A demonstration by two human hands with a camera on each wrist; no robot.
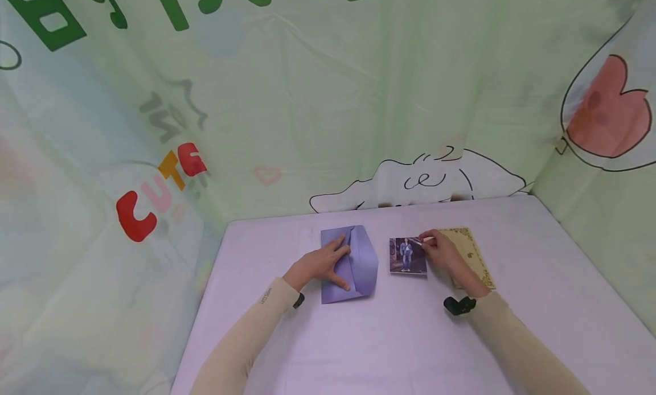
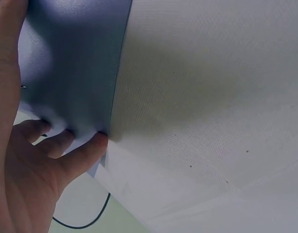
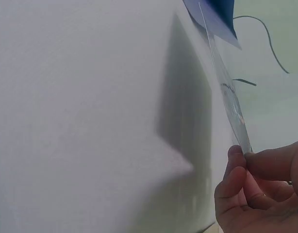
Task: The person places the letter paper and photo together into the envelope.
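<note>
Nearest the camera, two beige sleeves come in from the near side of the purple envelope. The left hand lies on the envelope, fingers spread. To the envelope's right, across a narrow strip of table, the right hand pinches a photo at its upper right corner. Farther right of the envelope lies a gold-bordered card, partly hidden by that hand. The table's far edge runs just beyond the envelope; wider tabletop stretches to its left and in front.
</note>
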